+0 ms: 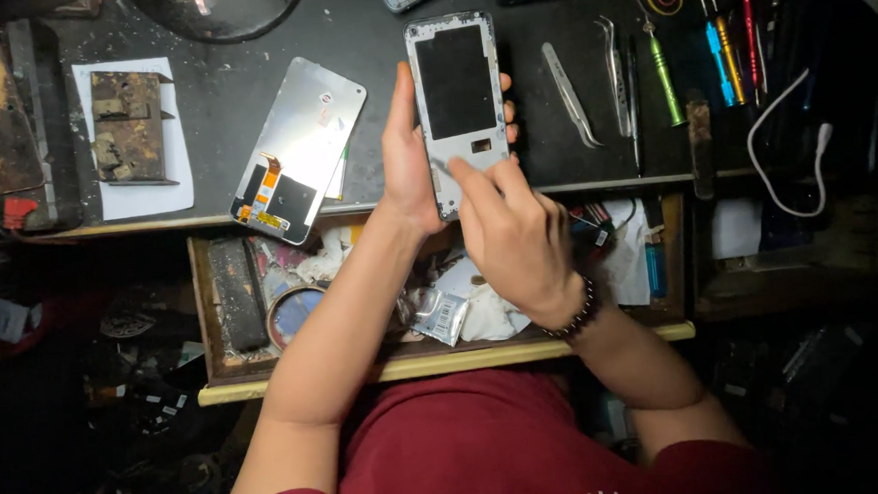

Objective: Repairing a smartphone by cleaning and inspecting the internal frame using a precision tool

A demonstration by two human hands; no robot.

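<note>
Silver phone frame [456, 101] upright in closed left hand [409, 158], right hand [514, 238] fingertips [458, 169] on its lower edge.

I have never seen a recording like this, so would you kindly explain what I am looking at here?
This is a single view from a camera on a person's head, looking down at their own bare hands over a dark workbench. The left hand holds a phone frame upright, and the right hand touches its lower edge with a fingertip. Beside it lies a detached phone screen with an orange ribbon cable. To the right lie tweezers and coloured screwdrivers. An open wooden drawer of small parts sits below.
</note>
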